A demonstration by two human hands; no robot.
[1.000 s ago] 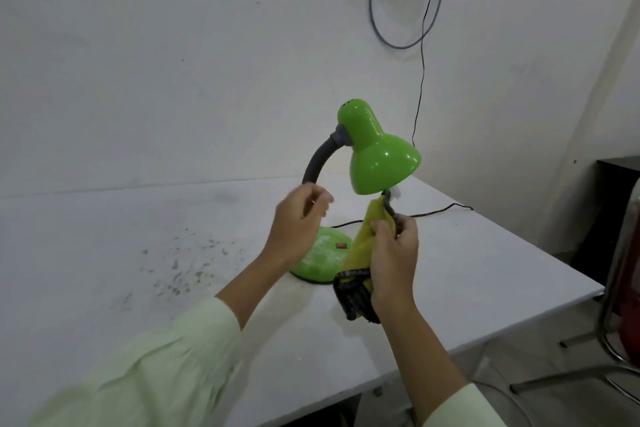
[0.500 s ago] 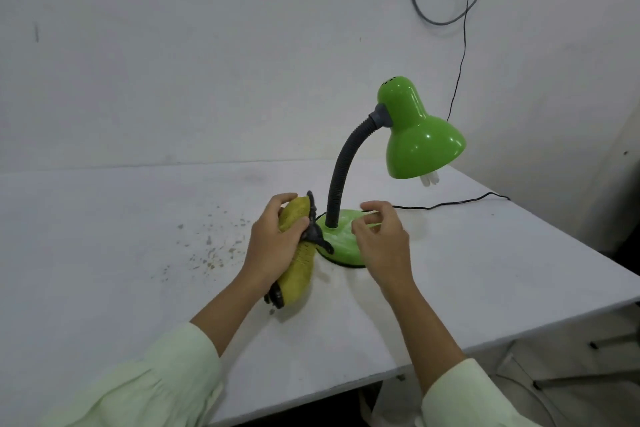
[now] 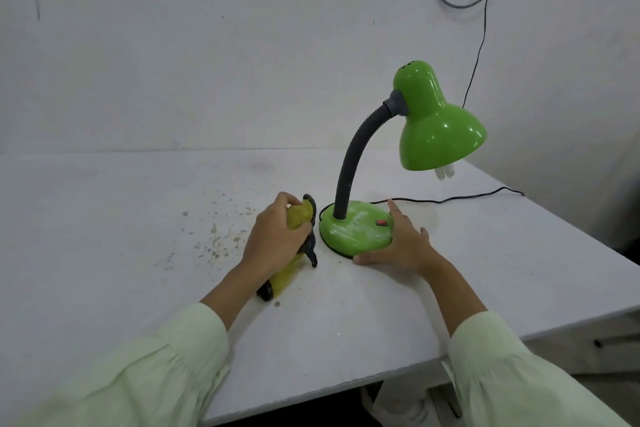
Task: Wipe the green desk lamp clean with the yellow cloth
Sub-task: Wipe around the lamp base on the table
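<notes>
The green desk lamp (image 3: 437,125) stands on the white table (image 3: 138,218), with a grey flexible neck (image 3: 356,156) and a round green base (image 3: 353,230) bearing a red switch. My left hand (image 3: 273,239) grips the bunched yellow cloth (image 3: 300,215) with its dark edge, just left of the base and resting on the table. My right hand (image 3: 401,243) lies with straight fingers against the right and front rim of the base.
Brown crumbs (image 3: 214,239) speckle the table left of the cloth. The lamp's black cord (image 3: 450,199) runs right across the table and up the wall. The table's front edge and right corner are near my arms.
The cloth passed from my right hand to my left and came down beside the base. My right hand has spread flat against the base rim.
</notes>
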